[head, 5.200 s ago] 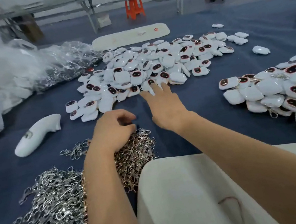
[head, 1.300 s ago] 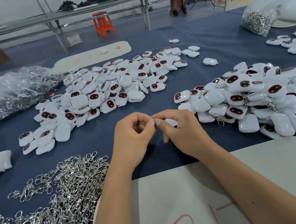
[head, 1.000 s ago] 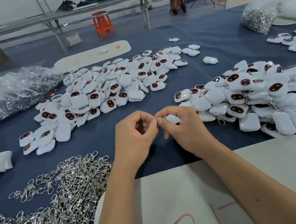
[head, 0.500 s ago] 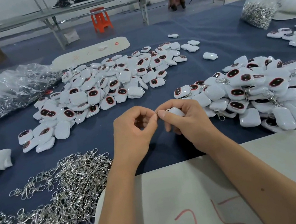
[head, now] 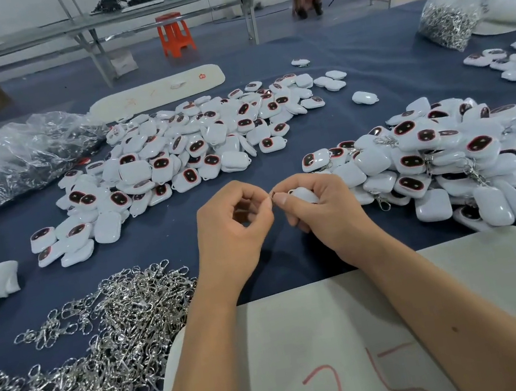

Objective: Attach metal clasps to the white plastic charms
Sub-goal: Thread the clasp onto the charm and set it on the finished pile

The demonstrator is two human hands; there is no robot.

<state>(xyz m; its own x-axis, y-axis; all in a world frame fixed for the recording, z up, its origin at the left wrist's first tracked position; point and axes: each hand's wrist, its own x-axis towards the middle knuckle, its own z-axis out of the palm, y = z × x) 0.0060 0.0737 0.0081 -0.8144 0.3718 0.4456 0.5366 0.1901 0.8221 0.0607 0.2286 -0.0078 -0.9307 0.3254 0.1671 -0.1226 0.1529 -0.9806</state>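
Head view: since a second ago little has shifted. The right hand (head: pixel 324 215) still grips one charm (head: pixel 304 195) above the worktop (head: pixel 379 51); the left hand (head: pixel 235 229) pinches something tiny at its loop, likely the clasp, so the joining seems unfinished.

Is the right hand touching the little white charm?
Touching. The head view shows the right hand curled round the white charm, its fingers wrapped over the charm's top with no gap visible.
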